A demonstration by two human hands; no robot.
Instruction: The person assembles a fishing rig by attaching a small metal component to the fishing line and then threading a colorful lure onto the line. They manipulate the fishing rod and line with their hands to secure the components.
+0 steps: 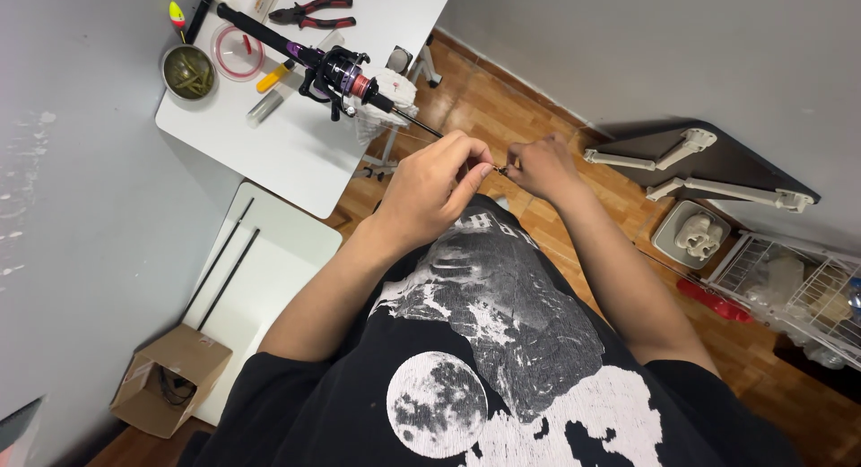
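Tackle (pixel 504 169), small and metallic, sits pinched between left hand (pixel 437 187) and right hand (pixel 541 166), both sets of fingers closed on it, in mid-air beyond the white worktop's (pixel 296 153) near corner. Risk: slipping grip drops it. Fishing rod (pixel 305 59) overhangs that edge; open floor (pixel 502 108) lies below.

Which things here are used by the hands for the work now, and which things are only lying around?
In use:
left hand and right hand, pinching a tiny metal piece
fishing rod with reel, lying on the white table

Lying about:
pliers
bowl of green bits
float
cardboard box
wire basket
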